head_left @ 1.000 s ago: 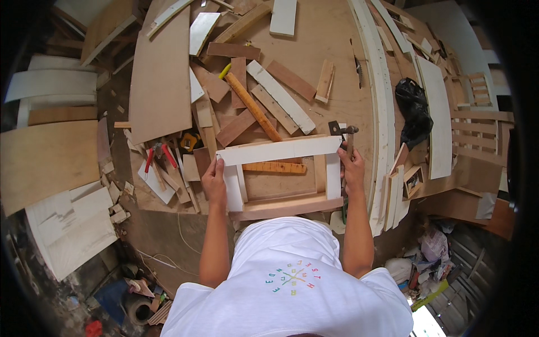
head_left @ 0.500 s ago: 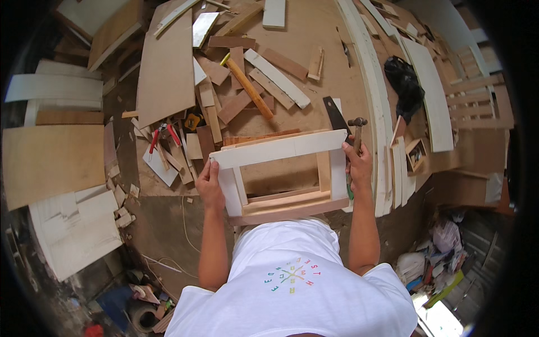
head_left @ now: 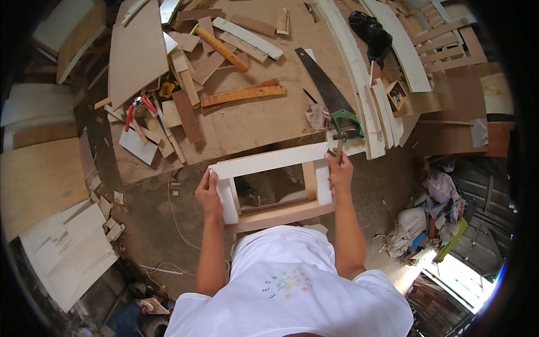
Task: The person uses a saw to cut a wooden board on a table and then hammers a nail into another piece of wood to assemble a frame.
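A rectangular wooden frame (head_left: 275, 160), with white front boards and bare wood edges, is held in front of my white shirt, just off the workbench's near edge. My left hand (head_left: 209, 194) is closed on its left end, thumb over the upper corner. At the opposite end my right hand (head_left: 339, 173) grips the frame's upper right corner together with a claw hammer (head_left: 339, 144), whose head points up. Beyond that hand, on the bench, lies a handsaw (head_left: 325, 84) with a green handle. A yellow wooden ruler-like strip (head_left: 243, 96) rests behind the frame.
Wood offcuts litter the workbench (head_left: 247, 126), with a second wooden-handled hammer (head_left: 223, 48), red-handled pliers (head_left: 135, 112) and a yellow-black tape measure (head_left: 167, 89) among them. A black plastic bag (head_left: 370, 35) sits far right. Boards (head_left: 42, 174) stand at left; a cord (head_left: 175, 213) trails across the floor.
The frame, in both hands, has come away from the bench, and the view has shifted. The saw and yellow strip, mostly hidden before, now show fully. Both grips stay as they were.
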### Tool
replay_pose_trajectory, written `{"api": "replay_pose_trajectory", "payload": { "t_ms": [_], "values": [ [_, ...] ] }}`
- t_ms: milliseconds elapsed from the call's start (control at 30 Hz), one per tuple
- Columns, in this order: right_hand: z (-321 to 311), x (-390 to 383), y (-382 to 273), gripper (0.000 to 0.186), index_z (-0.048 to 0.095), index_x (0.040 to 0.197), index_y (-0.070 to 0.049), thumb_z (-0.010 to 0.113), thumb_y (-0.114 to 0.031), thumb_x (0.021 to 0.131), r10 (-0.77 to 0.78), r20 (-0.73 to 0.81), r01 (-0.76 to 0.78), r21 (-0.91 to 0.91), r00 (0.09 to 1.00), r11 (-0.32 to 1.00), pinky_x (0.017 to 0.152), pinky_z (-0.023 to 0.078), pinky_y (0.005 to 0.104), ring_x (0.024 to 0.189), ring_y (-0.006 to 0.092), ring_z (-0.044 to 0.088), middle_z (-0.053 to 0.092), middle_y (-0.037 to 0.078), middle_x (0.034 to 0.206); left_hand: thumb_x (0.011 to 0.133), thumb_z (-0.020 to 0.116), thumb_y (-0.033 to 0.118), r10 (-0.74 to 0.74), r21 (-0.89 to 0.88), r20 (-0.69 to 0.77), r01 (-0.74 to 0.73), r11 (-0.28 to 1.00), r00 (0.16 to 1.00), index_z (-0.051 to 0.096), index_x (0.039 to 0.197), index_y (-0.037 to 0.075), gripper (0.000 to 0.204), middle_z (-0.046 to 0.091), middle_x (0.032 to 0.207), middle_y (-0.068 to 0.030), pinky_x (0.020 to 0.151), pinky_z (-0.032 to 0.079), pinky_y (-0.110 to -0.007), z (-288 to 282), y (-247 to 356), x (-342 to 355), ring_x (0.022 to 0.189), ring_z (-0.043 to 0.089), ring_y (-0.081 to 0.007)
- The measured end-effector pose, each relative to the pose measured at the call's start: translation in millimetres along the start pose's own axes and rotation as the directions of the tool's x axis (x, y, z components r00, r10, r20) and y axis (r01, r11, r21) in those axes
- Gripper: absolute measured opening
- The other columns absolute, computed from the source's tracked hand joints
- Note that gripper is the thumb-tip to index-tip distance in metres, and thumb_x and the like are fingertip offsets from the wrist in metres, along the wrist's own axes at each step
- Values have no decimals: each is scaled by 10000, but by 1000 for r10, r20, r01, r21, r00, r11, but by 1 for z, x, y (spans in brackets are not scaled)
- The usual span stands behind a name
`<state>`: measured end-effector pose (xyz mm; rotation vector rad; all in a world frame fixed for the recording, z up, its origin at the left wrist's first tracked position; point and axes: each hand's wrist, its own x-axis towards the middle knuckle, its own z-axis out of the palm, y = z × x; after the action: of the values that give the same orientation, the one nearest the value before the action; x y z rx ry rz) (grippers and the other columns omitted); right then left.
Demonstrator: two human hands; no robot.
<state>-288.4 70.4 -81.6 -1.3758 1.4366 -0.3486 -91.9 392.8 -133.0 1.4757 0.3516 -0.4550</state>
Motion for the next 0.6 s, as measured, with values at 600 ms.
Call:
{"api": "replay_pose_trajectory", "payload": {
  "t_ms": [600],
  "values": [
    [59, 91, 46, 532, 726, 1208, -28, 874, -378, 835, -94, 7, 94, -73, 996, 993, 855, 565, 392, 903, 225, 731, 783, 99, 998, 913, 893, 296, -34, 17, -224, 38, 999, 974, 463, 1269, 62, 606, 516, 1023, -8, 798, 454, -288, -3, -81, 81, 895, 493, -115]
  ]
}}
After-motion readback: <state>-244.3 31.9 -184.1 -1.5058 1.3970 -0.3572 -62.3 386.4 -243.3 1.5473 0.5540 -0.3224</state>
